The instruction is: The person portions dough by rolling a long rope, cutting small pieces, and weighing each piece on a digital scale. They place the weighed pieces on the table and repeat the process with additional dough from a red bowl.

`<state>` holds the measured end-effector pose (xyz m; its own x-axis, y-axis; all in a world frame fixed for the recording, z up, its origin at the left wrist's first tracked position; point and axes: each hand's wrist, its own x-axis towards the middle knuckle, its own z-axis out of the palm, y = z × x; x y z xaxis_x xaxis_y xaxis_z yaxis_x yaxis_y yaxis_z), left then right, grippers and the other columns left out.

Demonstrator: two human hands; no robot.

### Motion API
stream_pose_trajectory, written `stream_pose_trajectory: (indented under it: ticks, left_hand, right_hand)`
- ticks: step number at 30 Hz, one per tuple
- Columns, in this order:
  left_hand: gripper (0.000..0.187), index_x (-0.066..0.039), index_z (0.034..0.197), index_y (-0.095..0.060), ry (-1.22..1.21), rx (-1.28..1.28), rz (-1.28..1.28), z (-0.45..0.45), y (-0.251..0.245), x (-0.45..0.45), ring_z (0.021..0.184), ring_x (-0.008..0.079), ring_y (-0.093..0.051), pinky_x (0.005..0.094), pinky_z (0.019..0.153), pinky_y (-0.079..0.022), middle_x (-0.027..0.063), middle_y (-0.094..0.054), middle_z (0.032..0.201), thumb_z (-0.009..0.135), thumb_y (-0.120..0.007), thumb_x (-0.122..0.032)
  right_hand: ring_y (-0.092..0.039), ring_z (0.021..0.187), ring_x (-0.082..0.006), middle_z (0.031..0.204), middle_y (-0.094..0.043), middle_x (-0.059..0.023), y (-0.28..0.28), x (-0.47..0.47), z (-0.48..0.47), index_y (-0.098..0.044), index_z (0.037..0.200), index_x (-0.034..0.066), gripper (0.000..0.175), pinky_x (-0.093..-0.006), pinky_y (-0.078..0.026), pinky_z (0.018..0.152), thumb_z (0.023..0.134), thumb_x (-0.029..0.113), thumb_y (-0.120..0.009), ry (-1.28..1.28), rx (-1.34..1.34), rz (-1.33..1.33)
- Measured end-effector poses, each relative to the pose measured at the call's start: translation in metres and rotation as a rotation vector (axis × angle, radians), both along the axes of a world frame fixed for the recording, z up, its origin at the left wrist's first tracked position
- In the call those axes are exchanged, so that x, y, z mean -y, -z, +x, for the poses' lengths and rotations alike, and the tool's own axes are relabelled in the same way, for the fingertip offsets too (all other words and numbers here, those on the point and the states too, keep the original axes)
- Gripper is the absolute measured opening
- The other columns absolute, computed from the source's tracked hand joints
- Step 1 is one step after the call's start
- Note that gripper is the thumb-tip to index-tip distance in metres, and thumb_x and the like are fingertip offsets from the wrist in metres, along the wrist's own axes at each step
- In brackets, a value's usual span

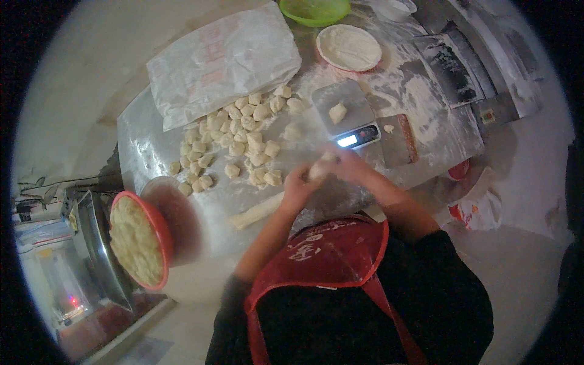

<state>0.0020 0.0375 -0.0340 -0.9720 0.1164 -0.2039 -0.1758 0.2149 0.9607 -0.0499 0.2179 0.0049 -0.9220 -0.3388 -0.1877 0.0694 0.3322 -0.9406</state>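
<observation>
A long roll of dough [260,212] lies along the near edge of the metal table, partly under my left forearm. My left hand [299,185] is closed around its right end. Against that same end, my right hand [349,165] grips the dough; motion blurs its fingers. Just beyond stands a digital kitchen scale [321,98] with a lit display, and a lump of dough [337,113] rests on its plate. Right of the scale lies a dough scraper [394,148] with a small dough scrap [388,129] on its blade. Many cut dough pieces [242,132] are spread left of my hands.
A white plastic sack [223,59] covers the far left of the table [141,150]. Behind the scale are a bowl of flour [349,48] and a green bowl [315,11]. At the left edge is a red basin [162,232] full of dough [134,242].
</observation>
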Motion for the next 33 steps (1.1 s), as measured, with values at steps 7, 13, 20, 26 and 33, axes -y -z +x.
stream_pose_trajectory:
  ticks: [7,13,20,26,33]
  left_hand:
    - [0.03,0.002,0.095,-0.065,0.191,0.046,0.001,-0.006,0.003,-0.01,0.076,0.0151,-0.061,0.0329,0.069,-0.049,0.0103,-0.067,0.084,0.074,-0.073,-0.019]
    - [0.023,0.001,0.089,-0.068,0.125,0.154,0.083,-0.004,-0.018,-0.014,0.07,0.0139,-0.061,0.0326,0.065,-0.05,0.0089,-0.068,0.077,0.074,-0.071,-0.017]
    - [0.028,-0.004,0.101,-0.064,0.237,0.193,0.052,0.005,-0.045,-0.002,0.075,0.0096,-0.055,0.0242,0.069,-0.046,0.0002,-0.062,0.083,0.077,-0.074,-0.016]
    - [0.065,-0.007,0.126,-0.05,0.36,-0.193,-0.365,0.011,-0.008,-0.016,0.103,0.0348,-0.057,0.0428,0.088,-0.046,0.0176,-0.059,0.115,0.07,-0.077,-0.025]
    - [0.059,-0.009,0.12,-0.054,0.28,-0.339,-0.697,0.021,0.004,-0.017,0.098,0.0367,-0.055,0.0461,0.084,-0.045,0.0162,-0.058,0.111,0.068,-0.074,-0.027]
  right_hand:
    - [-0.062,0.071,-0.0385,0.075,-0.062,-0.0193,-0.007,0.024,0.02,-0.056,0.086,0.0044,0.031,-0.0438,-0.048,0.061,0.077,0.032,-0.067,0.003,-0.363,0.313]
    - [-0.061,0.073,-0.0412,0.078,-0.062,-0.0194,0.009,0.02,0.018,-0.053,0.089,0.0043,0.031,-0.0477,-0.048,0.064,0.077,0.031,-0.065,0.05,-0.344,0.279]
    - [-0.062,0.075,-0.0394,0.08,-0.062,-0.0204,0.05,0.0,-0.006,-0.054,0.098,0.0058,0.038,-0.0456,-0.048,0.066,0.073,0.027,-0.073,0.273,-0.192,0.282]
    - [-0.062,0.084,-0.0254,0.092,-0.064,-0.0138,0.035,-0.041,-0.089,-0.061,0.099,0.005,0.028,-0.0344,-0.049,0.072,0.073,0.01,-0.069,0.616,-0.376,0.238]
    - [-0.061,0.087,-0.0338,0.092,-0.063,-0.0173,0.041,0.002,-0.083,-0.06,0.104,0.0061,0.035,-0.0398,-0.048,0.078,0.069,0.009,-0.068,0.176,-0.184,0.156]
